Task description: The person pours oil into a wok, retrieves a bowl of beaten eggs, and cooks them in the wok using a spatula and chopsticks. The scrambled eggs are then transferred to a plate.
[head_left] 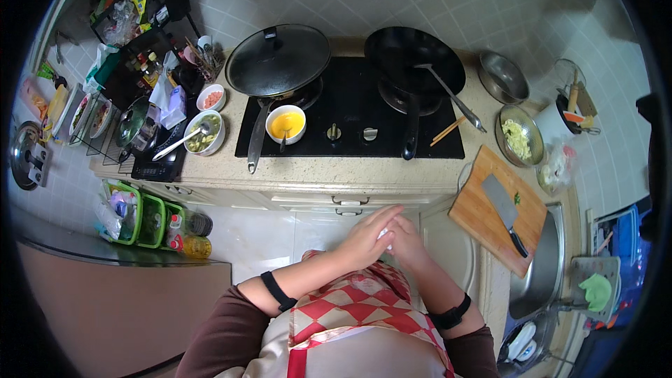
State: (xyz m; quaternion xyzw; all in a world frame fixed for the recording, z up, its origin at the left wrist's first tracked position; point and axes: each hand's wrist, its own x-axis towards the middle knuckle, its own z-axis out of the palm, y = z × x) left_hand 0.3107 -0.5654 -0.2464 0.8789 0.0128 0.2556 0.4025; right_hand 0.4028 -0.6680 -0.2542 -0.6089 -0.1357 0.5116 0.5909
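My left hand [367, 236] and my right hand [407, 241] are pressed together in front of the apron, short of the counter's front edge. Between the palms is a small white wad [387, 237], either tissue or cloth; most of it is hidden by the fingers. Beyond my hands is a black gas hob [349, 115]. A lidded pan [281, 60] stands on its left burner, and a black wok [415, 63] holding a metal spatula [451, 95] is on the right one. A white bowl of beaten egg [286, 124] rests at the hob's front left.
A cleaver [501, 205] lies on a wooden cutting board [478, 215] that partly covers the sink [536, 289]. Near it stands a colander [535, 131] of chopped vegetable. Left of the hob are bowls of diced pink food [212, 100] and greenish food [203, 136]. Green baskets [152, 220] stand low at left.
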